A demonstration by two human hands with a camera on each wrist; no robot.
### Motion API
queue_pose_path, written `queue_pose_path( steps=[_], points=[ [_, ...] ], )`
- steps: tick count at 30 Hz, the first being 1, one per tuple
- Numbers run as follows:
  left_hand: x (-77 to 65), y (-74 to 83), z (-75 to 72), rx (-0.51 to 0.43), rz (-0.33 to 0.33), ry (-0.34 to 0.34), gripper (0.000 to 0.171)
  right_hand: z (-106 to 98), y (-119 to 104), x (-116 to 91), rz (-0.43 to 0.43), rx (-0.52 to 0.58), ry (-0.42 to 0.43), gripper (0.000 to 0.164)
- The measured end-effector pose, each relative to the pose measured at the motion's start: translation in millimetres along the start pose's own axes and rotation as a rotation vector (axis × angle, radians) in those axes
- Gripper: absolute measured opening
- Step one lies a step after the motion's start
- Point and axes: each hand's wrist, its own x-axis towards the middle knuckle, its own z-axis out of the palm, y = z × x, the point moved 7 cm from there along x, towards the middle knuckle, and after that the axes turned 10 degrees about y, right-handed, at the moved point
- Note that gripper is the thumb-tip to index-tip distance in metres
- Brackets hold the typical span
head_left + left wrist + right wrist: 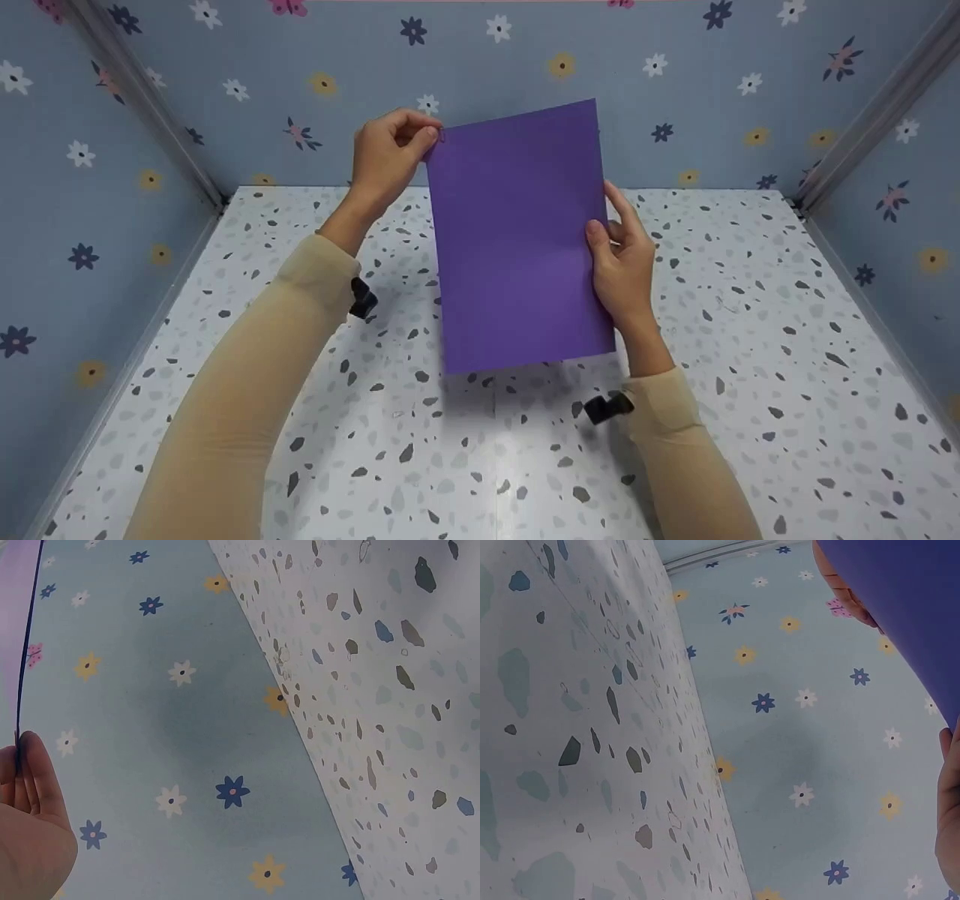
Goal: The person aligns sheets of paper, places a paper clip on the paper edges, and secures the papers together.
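Note:
A purple sheet of card point(517, 240) is held up in front of me, its face toward the head camera and slightly tilted. My left hand point(394, 154) pinches its top left corner between thumb and forefinger. A small thin loop like a paper clip point(442, 135) shows at that corner, partly hidden by the fingertips. With the thumb in front and fingers behind, my right hand point(626, 266) grips the right edge about midway down. The left wrist view catches the sheet point(13, 622) nearly edge-on; the right wrist view shows one broad side of the sheet point(915, 600).
Below the sheet lies a white speckled tabletop point(495, 465). Blue flower-patterned panels stand around it, with the back panel point(270, 45) behind the hands and a side panel at left and right. A small black wrist mount point(363, 298) sits on each sleeve.

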Motion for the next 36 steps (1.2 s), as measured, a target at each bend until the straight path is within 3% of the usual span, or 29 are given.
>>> queue_pose_path(
  steps=[36],
  points=[
    [-1.3, 0.3, 2.1, 0.035, 0.002, 0.0, 0.016, -1.8, -1.4, 0.5, -0.004, 0.0, 0.001, 0.05]
  ],
)
